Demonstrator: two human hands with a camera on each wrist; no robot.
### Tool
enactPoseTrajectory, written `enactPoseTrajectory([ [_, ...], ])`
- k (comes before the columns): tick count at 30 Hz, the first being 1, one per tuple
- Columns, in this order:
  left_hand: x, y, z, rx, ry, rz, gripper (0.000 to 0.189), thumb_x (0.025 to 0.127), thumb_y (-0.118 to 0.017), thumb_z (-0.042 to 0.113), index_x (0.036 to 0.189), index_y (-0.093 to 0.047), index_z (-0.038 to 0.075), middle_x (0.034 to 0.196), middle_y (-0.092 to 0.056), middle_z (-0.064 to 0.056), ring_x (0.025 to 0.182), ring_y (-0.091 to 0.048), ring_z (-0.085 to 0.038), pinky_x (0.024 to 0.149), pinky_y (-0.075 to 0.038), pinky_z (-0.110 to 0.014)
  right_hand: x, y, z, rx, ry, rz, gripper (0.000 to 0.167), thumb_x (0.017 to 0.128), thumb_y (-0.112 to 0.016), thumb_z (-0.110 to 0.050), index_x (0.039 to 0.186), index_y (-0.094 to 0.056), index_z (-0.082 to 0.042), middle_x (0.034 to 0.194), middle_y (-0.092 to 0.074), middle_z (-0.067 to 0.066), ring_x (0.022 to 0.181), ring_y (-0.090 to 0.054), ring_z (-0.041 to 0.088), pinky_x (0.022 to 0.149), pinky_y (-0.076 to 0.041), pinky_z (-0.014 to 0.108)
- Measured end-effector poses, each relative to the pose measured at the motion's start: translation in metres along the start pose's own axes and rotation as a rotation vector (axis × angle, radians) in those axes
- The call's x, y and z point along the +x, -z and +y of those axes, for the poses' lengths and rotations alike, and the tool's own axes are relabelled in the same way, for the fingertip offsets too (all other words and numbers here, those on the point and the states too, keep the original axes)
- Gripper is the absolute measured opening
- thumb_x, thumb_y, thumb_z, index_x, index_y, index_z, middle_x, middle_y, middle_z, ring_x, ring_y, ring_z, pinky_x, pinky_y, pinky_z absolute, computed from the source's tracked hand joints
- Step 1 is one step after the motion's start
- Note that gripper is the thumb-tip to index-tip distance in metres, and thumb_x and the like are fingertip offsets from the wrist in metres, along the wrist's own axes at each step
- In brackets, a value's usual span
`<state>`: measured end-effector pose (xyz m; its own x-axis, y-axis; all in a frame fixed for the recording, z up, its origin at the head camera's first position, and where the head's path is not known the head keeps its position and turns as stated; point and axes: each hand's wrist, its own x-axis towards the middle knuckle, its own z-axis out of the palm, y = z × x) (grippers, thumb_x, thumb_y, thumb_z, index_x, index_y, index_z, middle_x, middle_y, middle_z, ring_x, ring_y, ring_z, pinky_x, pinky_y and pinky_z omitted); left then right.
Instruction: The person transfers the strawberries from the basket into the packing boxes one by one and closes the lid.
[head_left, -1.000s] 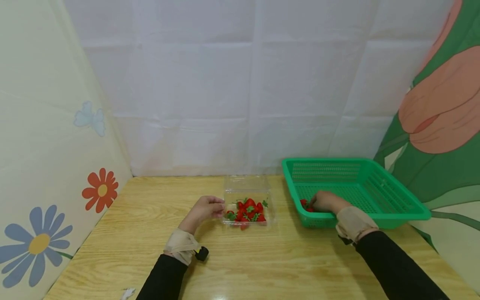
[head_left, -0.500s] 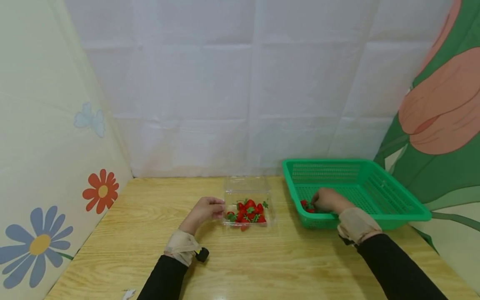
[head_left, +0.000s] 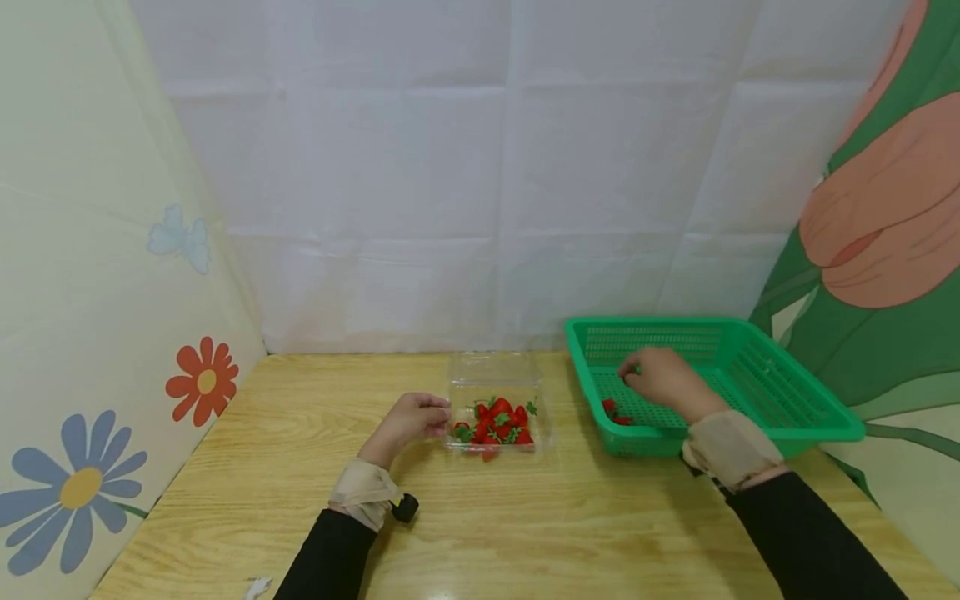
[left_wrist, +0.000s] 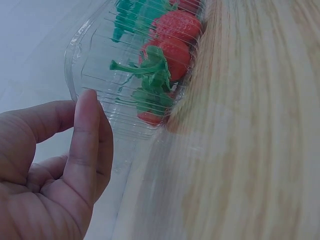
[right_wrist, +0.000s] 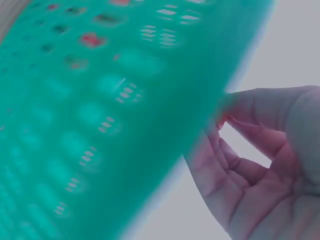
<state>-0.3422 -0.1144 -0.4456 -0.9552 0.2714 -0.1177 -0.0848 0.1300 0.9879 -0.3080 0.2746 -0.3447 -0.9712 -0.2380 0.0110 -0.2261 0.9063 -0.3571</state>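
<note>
My left hand (head_left: 411, 423) pinches the left rim of a clear plastic clamshell box (left_wrist: 95, 75), thumb and finger meeting at its corner. Its lid (head_left: 491, 367) stands open at the back. Several red strawberries (head_left: 501, 421) with green leaves lie heaped in the box. Over the green basket (head_left: 750, 433), my right hand (head_left: 663, 382) is raised with its fingertips together. A bit of red strawberry (right_wrist: 220, 121) shows between thumb and fingers in the right wrist view, mostly hidden by the basket rim. Other strawberries (head_left: 622, 419) lie in the basket's front left corner.
The wood-grain table (head_left: 480, 533) runs up to a white cloth backdrop (head_left: 390, 167). Panels with painted flowers flank both sides. A small white scrap (head_left: 257, 587) lies at the front left. The basket's raised walls surround the space below my right hand.
My right hand has lifted from the basket's front left corner, moving up and back, uncovering the strawberries there. My left hand and the box stay put.
</note>
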Motion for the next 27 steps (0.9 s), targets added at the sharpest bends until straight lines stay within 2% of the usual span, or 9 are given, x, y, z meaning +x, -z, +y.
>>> enactPoseTrajectory([
  [3, 0.0, 0.0, 0.0, -0.003, 0.0, 0.004, 0.029, 0.098, -0.058, -0.005, 0.123, -0.056, -0.021, 0.093, -0.069, -0.018, 0.067, -0.063, -0.009, 0.064, -0.058, -0.021, -0.001, 0.003, -0.015, -0.016, 0.025, 0.03, 0.027, 0.102, -0.055, -0.007, 0.12, -0.07, 0.005, 0.12, -0.067, 0.028, 0.057, -0.05, 0.017, 0.062, -0.047, 0.036],
  [6, 0.0, 0.0, 0.0, -0.006, 0.004, 0.007, 0.029, 0.098, -0.058, -0.005, 0.123, -0.056, -0.021, 0.094, -0.069, -0.018, 0.067, -0.063, -0.009, 0.064, -0.058, -0.02, 0.0, 0.002, -0.033, -0.044, 0.062, 0.061, 0.026, 0.102, -0.058, -0.008, 0.122, -0.07, 0.003, 0.12, -0.068, 0.025, 0.08, -0.065, 0.027, 0.076, -0.056, 0.045],
  [9, 0.0, 0.0, 0.001, -0.008, 0.008, 0.009, 0.029, 0.099, -0.057, -0.006, 0.123, -0.056, -0.021, 0.094, -0.069, -0.018, 0.067, -0.063, -0.009, 0.063, -0.057, -0.019, 0.003, -0.002, -0.051, -0.059, 0.103, 0.091, 0.024, 0.102, -0.059, -0.008, 0.121, -0.07, 0.003, 0.117, -0.07, 0.022, 0.099, -0.068, 0.034, 0.085, -0.058, 0.05],
  [18, 0.001, 0.001, 0.001, -0.003, 0.013, 0.019, 0.028, 0.098, -0.057, -0.006, 0.122, -0.057, -0.02, 0.093, -0.069, -0.016, 0.067, -0.063, -0.009, 0.063, -0.057, -0.019, 0.019, -0.035, -0.1, 0.004, 0.235, 0.119, 0.021, 0.1, -0.062, -0.006, 0.116, -0.074, -0.001, 0.11, -0.074, 0.015, 0.092, -0.07, 0.025, 0.078, -0.06, 0.041],
  [24, 0.0, 0.001, 0.001, 0.01, 0.004, 0.006, 0.028, 0.099, -0.057, -0.005, 0.123, -0.057, -0.02, 0.089, -0.068, -0.014, 0.067, -0.063, -0.009, 0.063, -0.057, -0.02, 0.035, -0.064, -0.126, 0.006, 0.251, 0.065, 0.017, 0.099, -0.063, -0.006, 0.11, -0.076, -0.004, 0.109, -0.074, 0.011, 0.094, -0.069, 0.023, 0.084, -0.059, 0.041],
  [27, 0.0, 0.001, 0.001, 0.007, -0.002, 0.0, 0.029, 0.099, -0.057, -0.005, 0.123, -0.056, -0.021, 0.089, -0.068, -0.014, 0.067, -0.063, -0.009, 0.063, -0.058, -0.02, 0.042, -0.077, -0.136, -0.004, 0.278, 0.07, 0.016, 0.097, -0.064, -0.003, 0.106, -0.077, -0.004, 0.105, -0.075, 0.01, 0.095, -0.069, 0.023, 0.086, -0.059, 0.041],
])
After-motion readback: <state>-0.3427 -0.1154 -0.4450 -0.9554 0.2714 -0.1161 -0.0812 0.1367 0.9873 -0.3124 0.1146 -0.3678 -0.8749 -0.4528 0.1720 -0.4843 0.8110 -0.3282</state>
